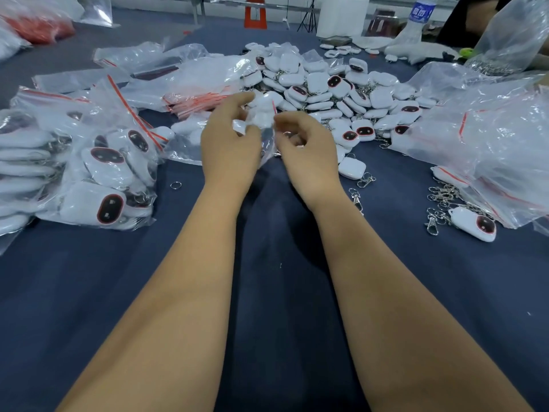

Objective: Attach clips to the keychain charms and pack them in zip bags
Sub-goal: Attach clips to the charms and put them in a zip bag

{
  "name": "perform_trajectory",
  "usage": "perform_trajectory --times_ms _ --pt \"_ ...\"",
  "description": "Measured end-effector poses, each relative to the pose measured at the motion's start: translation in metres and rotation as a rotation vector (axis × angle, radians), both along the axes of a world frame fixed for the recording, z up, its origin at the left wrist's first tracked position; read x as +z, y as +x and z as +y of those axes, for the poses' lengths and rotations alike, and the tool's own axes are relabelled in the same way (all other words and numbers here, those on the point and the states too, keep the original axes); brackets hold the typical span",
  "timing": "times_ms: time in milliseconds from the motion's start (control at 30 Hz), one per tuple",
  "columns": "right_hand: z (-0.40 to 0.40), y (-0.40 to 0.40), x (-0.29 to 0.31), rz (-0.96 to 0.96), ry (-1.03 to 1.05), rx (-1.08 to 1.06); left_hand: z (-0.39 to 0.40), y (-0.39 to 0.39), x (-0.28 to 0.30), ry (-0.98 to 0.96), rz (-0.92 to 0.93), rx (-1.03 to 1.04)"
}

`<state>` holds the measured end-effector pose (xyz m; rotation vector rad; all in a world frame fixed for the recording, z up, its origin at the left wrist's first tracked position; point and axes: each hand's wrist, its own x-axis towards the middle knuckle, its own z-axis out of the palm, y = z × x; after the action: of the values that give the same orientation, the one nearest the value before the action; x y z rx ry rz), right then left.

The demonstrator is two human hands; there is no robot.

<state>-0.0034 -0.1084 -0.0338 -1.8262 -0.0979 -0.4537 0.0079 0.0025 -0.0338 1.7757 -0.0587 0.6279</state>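
— Two bare hands raised over dark blue cloth [273, 292], close together at mid-table. Left hand [230, 141] curled around a clear zip bag [267, 144] with a white charm [264, 114] showing at its top; right hand [306, 147] curled at the bag's other edge, fingers bent inward, apparently pinching the plastic beside a small metal ring.

— Counted how many charms elsewhere?

— Too many in the central pile [341, 90] to count: dozens of white rounded charms, some face up with a dark red-rimmed oval. Two loose ones apart from it: one white charm with clip [352, 168] just right of the right hand, one face-up charm [475, 223] at right, beside a heap of loose metal clips [439, 203].

— And the smaller hardware?

— One split ring [175, 185] alone on the cloth left of the left wrist. One single clip [356, 200] just beside the right forearm.

— Bags?

— One large clear bag of packed charms [89, 173] at far left, red zip strips visible. Stack of empty zip bags [193, 99] behind the left hand. Heaped clear plastic [490, 129] at right. One water bottle [416, 22] upright at far edge, one orange stool [255, 13] beyond the table.
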Motion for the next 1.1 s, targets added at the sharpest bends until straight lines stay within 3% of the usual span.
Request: perform_trajectory --times_ms 100,200,267,333,433,500,600,767,967,1100 --pt "-0.01 0.001 0.002 -0.005 0.07 -0.207 0.007 0.006 0.004 -0.258 0.038 0.152" --pt "-0.017 0.002 0.0 0.048 0.024 -0.329 0.012 0.003 0.008 -0.409 -0.114 0.301" --pt "-0.018 0.003 -0.001 0.081 -0.096 -0.325 0.011 -0.001 0.009 -0.327 -0.21 0.318" --pt "-0.019 0.006 -0.003 0.099 -0.345 -0.286 0.007 -0.001 0.006 -0.185 -0.186 0.236" --pt "-0.015 0.009 -0.007 0.14 -0.764 -0.216 0.001 0.003 -0.002 0.081 0.028 -0.002" --pt "-0.013 0.009 -0.011 0.167 -0.878 -0.183 -0.002 0.004 -0.01 0.226 0.181 -0.125" --pt "-0.014 0.008 -0.01 0.172 -0.836 -0.198 -0.001 0.004 -0.011 0.31 0.291 -0.103" --pt "-0.012 0.006 -0.007 0.147 -0.696 -0.252 0.005 0.005 -0.008 0.39 0.291 0.066" --pt "-0.013 0.007 -0.012 0.246 -0.902 -0.346 0.003 0.008 -0.008 0.367 0.261 0.046" --pt "-0.013 0.007 -0.008 0.194 -0.714 -0.268 0.003 0.007 -0.01 0.445 0.226 0.085"
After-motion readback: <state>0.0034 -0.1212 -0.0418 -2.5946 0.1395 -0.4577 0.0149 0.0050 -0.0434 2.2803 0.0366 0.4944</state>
